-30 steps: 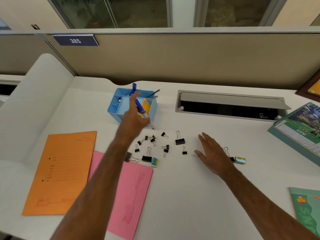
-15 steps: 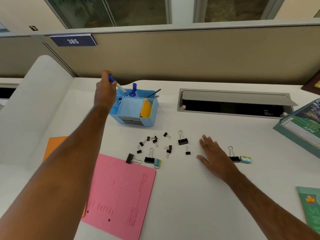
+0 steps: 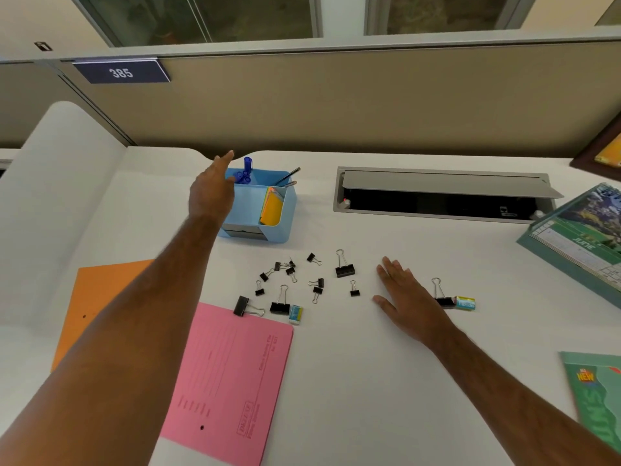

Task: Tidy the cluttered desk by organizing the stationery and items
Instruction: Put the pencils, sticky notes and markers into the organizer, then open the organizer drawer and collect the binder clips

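Note:
A light blue desk organizer stands at the back of the white desk, with blue pens, dark pencils and orange sticky notes in it. My left hand hovers over its left side with fingers stretched out and nothing in them. Several black binder clips lie scattered in front of the organizer. My right hand rests flat on the desk to their right. Two small erasers lie among the clips. A pink folder and an orange folder lie at the near left.
An open cable hatch is set into the desk at the back right. A calendar lies at the right edge and a green booklet at the near right. A beige partition closes the back.
My left hand carried a blue pen to the organizer's back left slot and let it go; its fingers are now spread and empty. My right hand stayed flat on the desk.

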Demonstrator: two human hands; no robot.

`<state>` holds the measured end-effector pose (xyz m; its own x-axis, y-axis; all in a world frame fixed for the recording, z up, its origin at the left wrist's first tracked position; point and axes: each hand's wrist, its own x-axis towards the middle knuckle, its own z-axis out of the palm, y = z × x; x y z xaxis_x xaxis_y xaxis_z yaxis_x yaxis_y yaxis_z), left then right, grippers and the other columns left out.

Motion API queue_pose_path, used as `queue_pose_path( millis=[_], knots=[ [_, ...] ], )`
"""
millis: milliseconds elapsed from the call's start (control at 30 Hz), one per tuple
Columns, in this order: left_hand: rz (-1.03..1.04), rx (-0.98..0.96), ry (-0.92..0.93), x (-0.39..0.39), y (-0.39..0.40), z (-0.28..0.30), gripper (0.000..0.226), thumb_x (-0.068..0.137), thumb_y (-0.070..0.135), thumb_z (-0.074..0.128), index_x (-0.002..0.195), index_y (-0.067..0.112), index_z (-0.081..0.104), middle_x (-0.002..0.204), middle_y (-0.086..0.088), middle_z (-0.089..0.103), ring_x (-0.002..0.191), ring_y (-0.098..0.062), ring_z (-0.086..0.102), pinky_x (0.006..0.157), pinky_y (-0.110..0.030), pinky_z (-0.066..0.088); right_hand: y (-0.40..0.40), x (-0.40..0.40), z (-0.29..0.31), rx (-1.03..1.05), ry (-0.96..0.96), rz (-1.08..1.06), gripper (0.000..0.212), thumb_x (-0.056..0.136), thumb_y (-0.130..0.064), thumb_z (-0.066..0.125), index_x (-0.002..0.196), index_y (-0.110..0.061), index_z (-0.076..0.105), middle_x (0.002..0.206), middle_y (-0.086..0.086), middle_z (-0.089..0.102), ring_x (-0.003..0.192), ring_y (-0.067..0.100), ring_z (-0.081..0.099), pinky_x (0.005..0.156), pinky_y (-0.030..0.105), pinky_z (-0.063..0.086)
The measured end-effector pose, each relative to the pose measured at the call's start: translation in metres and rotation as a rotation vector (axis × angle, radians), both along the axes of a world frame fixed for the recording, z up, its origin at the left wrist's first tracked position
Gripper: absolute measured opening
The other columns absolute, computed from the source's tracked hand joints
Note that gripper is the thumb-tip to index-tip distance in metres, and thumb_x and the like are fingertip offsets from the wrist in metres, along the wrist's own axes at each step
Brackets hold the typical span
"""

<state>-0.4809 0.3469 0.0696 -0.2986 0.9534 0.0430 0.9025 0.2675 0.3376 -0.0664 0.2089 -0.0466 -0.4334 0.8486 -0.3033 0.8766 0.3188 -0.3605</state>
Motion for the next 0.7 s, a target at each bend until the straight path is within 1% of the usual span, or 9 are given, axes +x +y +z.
queue_pose_path(
  millis=[33, 100, 167, 267, 367, 433, 567, 633, 700],
  knots=[
    [-0.005, 0.015, 0.023, 0.000, -0.001, -0.003, 0.053, 0.107, 0.024, 0.052, 0.159, 0.025, 0.038, 0.161, -0.012, 0.043, 0.138, -0.036, 0.050, 0.110, -0.050, 0.044, 0.000, 0.000, 0.000, -0.003, -0.004, 0.000, 0.071, 0.107, -0.047, 0.033, 0.163, -0.014, 0.002, 0.169, -0.001, -0.012, 0.156, 0.014, -0.009, 0.121, 0.025, -0.009],
    [0.007, 0.060, 0.026, 0.004, -0.006, -0.005, 0.053, 0.106, 0.025, 0.055, 0.157, 0.022, 0.041, 0.163, -0.010, 0.039, 0.142, -0.034, 0.045, 0.115, -0.050, 0.037, 0.000, -0.001, 0.002, -0.007, -0.004, -0.002, 0.071, 0.107, -0.048, 0.032, 0.163, -0.014, 0.003, 0.170, -0.001, -0.011, 0.156, 0.014, -0.008, 0.121, 0.025, -0.009],
    [0.007, 0.137, -0.008, 0.014, -0.015, -0.006, 0.051, 0.104, 0.023, 0.058, 0.153, 0.019, 0.045, 0.158, -0.010, 0.045, 0.139, -0.032, 0.046, 0.112, -0.048, 0.039, 0.001, -0.001, 0.003, -0.011, -0.004, 0.001, 0.071, 0.108, -0.047, 0.033, 0.163, -0.014, 0.003, 0.169, -0.001, -0.011, 0.157, 0.014, -0.008, 0.121, 0.025, -0.009],
    [0.000, 0.236, -0.086, 0.040, -0.037, -0.008, 0.047, 0.099, 0.020, 0.064, 0.145, 0.014, 0.052, 0.144, -0.011, 0.054, 0.130, -0.030, 0.050, 0.107, -0.042, 0.043, 0.002, 0.000, 0.006, -0.002, -0.017, 0.012, 0.069, 0.108, -0.043, 0.036, 0.163, -0.012, 0.008, 0.170, 0.001, -0.007, 0.157, 0.016, -0.004, 0.121, 0.025, -0.010],
    [0.020, 0.201, -0.162, 0.065, -0.062, -0.021, 0.048, 0.097, 0.023, 0.067, 0.142, 0.014, 0.053, 0.140, -0.009, 0.056, 0.129, -0.029, 0.050, 0.106, -0.043, 0.042, 0.005, 0.002, 0.010, 0.005, -0.044, 0.021, 0.065, 0.108, -0.040, 0.038, 0.162, -0.011, 0.017, 0.171, 0.002, 0.001, 0.157, 0.017, 0.004, 0.121, 0.027, -0.009],
    [0.003, 0.175, -0.163, 0.081, -0.084, -0.032, 0.045, 0.096, 0.024, 0.068, 0.138, 0.016, 0.054, 0.138, -0.008, 0.057, 0.128, -0.028, 0.050, 0.105, -0.045, 0.042, 0.003, 0.005, 0.013, -0.007, -0.055, 0.029, 0.063, 0.108, -0.039, 0.038, 0.161, -0.010, 0.020, 0.171, 0.002, 0.004, 0.157, 0.017, 0.007, 0.121, 0.027, -0.009],
    [-0.050, 0.127, -0.218, 0.106, -0.132, -0.052, 0.038, 0.096, 0.021, 0.070, 0.132, 0.019, 0.059, 0.133, -0.004, 0.060, 0.127, -0.025, 0.049, 0.107, -0.045, 0.038, -0.007, 0.012, 0.017, -0.036, -0.084, 0.050, 0.064, 0.108, -0.040, 0.036, 0.162, -0.010, 0.016, 0.171, 0.002, 0.002, 0.157, 0.017, 0.005, 0.121, 0.027, -0.010],
    [-0.048, 0.091, -0.236, 0.114, -0.153, -0.061, 0.032, 0.095, 0.022, 0.071, 0.126, 0.019, 0.062, 0.123, -0.001, 0.063, 0.117, -0.026, 0.054, 0.103, -0.046, 0.041, -0.015, 0.015, 0.018, -0.032, -0.105, 0.069, 0.067, 0.107, -0.046, 0.028, 0.162, -0.009, 0.012, 0.171, 0.003, -0.001, 0.158, 0.019, 0.003, 0.121, 0.028, -0.011],
    [-0.044, 0.057, -0.235, 0.117, -0.171, -0.071, 0.026, 0.095, 0.023, 0.071, 0.120, 0.021, 0.064, 0.115, 0.002, 0.065, 0.107, -0.024, 0.055, 0.096, -0.046, 0.046, -0.024, 0.016, 0.016, -0.023, -0.125, 0.101, 0.080, 0.098, -0.056, 0.007, 0.161, -0.008, 0.012, 0.170, 0.005, -0.003, 0.158, 0.021, 0.005, 0.122, 0.028, -0.011]
  ],
)
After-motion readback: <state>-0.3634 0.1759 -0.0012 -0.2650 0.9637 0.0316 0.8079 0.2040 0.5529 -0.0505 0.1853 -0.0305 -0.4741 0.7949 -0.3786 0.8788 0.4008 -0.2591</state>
